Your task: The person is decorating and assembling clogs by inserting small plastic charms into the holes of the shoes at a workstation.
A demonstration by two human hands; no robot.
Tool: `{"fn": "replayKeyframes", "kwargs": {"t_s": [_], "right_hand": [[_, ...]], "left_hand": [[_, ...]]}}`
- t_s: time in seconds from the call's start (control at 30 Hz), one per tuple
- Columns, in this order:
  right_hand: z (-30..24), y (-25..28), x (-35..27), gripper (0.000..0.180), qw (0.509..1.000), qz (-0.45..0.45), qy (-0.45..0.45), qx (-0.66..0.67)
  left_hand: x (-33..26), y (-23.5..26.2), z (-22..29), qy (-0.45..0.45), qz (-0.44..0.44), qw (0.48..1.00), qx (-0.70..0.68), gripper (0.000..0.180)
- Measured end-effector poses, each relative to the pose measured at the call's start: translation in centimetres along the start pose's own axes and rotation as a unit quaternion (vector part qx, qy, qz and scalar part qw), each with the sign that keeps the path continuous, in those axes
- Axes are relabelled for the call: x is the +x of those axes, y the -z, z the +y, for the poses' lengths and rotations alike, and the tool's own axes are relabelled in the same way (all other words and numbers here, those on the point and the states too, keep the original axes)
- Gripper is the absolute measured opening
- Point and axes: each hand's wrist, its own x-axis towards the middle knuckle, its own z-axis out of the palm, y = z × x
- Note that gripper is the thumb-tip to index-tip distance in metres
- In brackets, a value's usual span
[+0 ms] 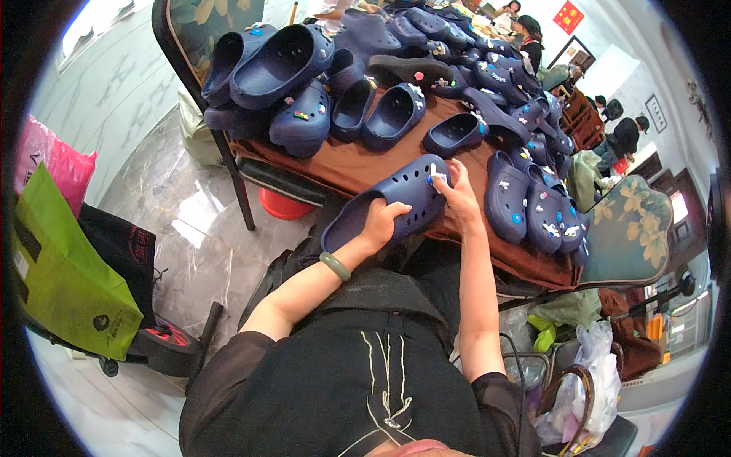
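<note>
My left hand (378,223) grips the side of a navy blue foam clog (396,199) held above my lap at the table's near edge. My right hand (457,196) rests on the clog's perforated toe, fingers pinching a small white charm (435,176) at the toe holes. A green bangle (335,266) circles my left wrist. Whether the charm is seated in a hole is too small to tell.
Several navy clogs (301,114), many with coloured charms, are piled on a table with a brown cloth (358,164). A green bag (61,282) and pink bag (53,164) stand left; a patterned chair (628,228) and plastic bags (586,381) right. People sit far back (624,133).
</note>
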Motion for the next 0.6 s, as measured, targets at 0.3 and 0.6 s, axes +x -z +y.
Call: {"fn": "replayKeyframes", "kwargs": {"t_s": [0.3,0.6], "right_hand": [[-0.6,-1.1,0.7,0.048,0.991,-0.026,-0.104,0.075],[0.9,2.8,1.0,0.039,0.996,0.064,-0.022,0.06]], "left_hand": [[0.8,0.9,-1.4,-0.026,-0.001,0.998,0.055,0.025],[1.4,0.5,1.7,-0.033,0.026,0.999,0.023,0.025]]}}
